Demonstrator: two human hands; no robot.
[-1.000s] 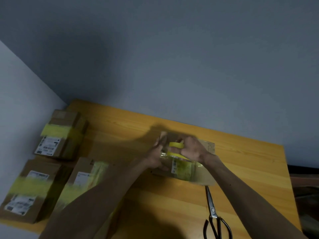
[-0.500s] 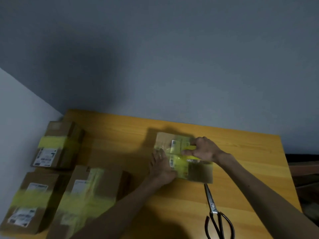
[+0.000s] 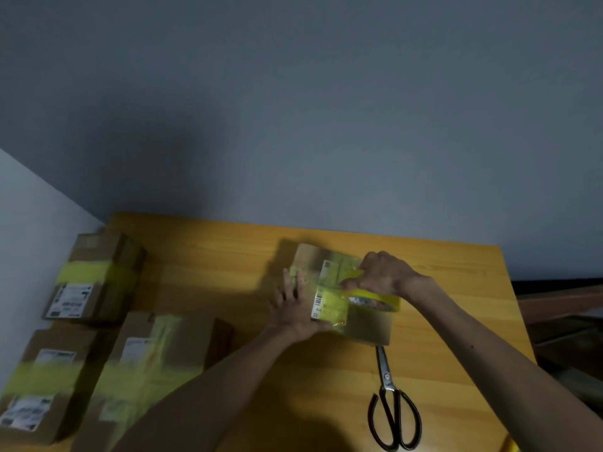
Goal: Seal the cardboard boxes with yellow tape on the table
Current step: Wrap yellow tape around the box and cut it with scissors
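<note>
Two hands, left [image 3: 295, 309] flat on box [image 3: 368, 326], right [image 3: 383, 275] gripping tape [image 3: 390, 299]

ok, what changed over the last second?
The right hand, gripping the yellow tape roll, pulled it rightward across the cardboard box, away from the left hand. The left hand moved off the roll and now presses flat on the box's left side. The scissors and the three taped boxes at left stayed put.
</note>
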